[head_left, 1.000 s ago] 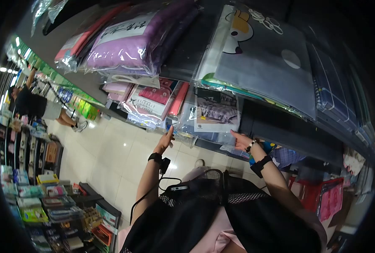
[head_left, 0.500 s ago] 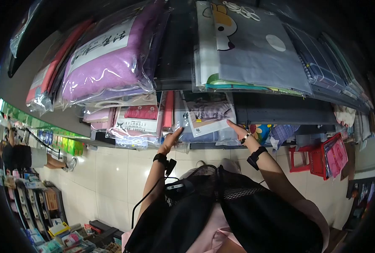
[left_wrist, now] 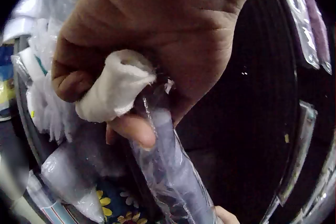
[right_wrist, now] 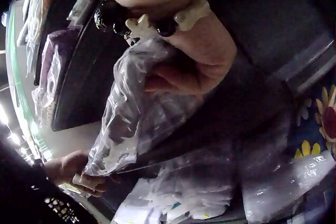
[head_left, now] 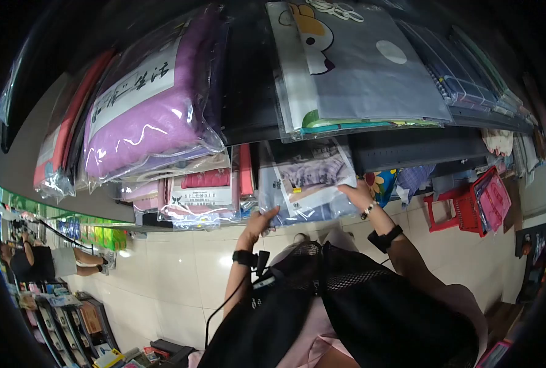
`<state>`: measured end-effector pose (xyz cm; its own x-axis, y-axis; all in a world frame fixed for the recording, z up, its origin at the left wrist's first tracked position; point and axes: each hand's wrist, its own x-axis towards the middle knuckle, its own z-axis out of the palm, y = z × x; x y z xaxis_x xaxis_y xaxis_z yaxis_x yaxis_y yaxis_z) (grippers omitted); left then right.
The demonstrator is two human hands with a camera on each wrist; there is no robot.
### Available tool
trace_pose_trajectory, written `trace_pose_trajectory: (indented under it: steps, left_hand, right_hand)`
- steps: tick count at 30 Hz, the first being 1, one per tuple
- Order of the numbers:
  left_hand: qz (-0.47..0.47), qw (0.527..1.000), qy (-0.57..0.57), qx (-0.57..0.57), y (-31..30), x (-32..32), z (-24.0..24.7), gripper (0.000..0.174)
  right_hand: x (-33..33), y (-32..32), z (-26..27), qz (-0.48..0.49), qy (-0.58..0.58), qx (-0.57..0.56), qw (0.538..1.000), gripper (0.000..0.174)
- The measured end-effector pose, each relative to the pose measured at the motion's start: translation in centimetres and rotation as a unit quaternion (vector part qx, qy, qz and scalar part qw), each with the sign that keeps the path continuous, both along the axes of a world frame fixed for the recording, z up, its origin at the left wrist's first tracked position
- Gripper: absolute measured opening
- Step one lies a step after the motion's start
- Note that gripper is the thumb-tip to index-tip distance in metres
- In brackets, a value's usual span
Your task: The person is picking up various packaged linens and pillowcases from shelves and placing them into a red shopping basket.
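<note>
Between my two hands is a bedding pack (head_left: 313, 211), a greyish-blue folded textile in a clear plastic bag with a printed bed photo on top. My left hand (head_left: 260, 222) pinches its left edge, the thumb over the plastic; a white wrap (left_wrist: 113, 90) covers one finger. At the opposite edge my right hand (head_left: 357, 196) grips the bag, the plastic bunching under the fingers in the right wrist view. The pack lies tilted at the front of the lower shelf, its far end hidden under the upper shelf.
A purple bagged pack (head_left: 144, 132) and a grey cartoon-print pack (head_left: 371, 73) overhang from the upper shelf. Left of my hands sits a red-and-white pack (head_left: 202, 199). A red basket (head_left: 466, 205) stands at right on the tiled floor (head_left: 162, 270). Another person (head_left: 40, 260) is at far left.
Both hands have closed on the bedding pack's side edges and drawn it a little toward my body. The head view has shifted and now faces the shelf more squarely.
</note>
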<state>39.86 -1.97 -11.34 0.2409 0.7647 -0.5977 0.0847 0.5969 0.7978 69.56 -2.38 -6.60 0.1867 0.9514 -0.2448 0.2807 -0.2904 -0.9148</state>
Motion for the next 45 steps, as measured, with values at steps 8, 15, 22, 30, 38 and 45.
trace_pose_trajectory:
  steps: [8,15,22,30,38,45]
  left_hand:
    - [-0.138,0.981,0.121,0.062,-3.5,3.6,7.5,0.039]
    - [-0.242,0.956,0.145,0.077,-2.2,7.2,11.7,0.043]
    - [-0.399,0.881,0.205,0.152,-0.6,13.5,12.0,0.056]
    - [-0.544,0.789,0.259,0.124,-0.1,25.2,15.9,0.046]
    - [-0.648,0.721,0.189,0.157,-4.6,38.0,14.4,0.052]
    - [-0.706,0.655,0.192,0.188,-9.2,47.3,14.7,0.06]
  right_hand:
    - [2.8,-8.3,2.4,-0.094,0.044,0.0,0.995,0.016]
    - [3.7,-11.0,8.7,-0.148,-0.076,0.042,0.985,0.014]
    - [6.6,-14.9,11.7,-0.272,-0.115,0.028,0.955,0.015]
    - [11.4,-20.9,13.2,-0.438,-0.092,-0.03,0.894,0.017]
    - [18.4,-29.7,12.6,-0.566,-0.078,-0.036,0.82,0.023]
    - [24.0,-36.0,11.8,-0.622,-0.038,-0.066,0.78,0.025]
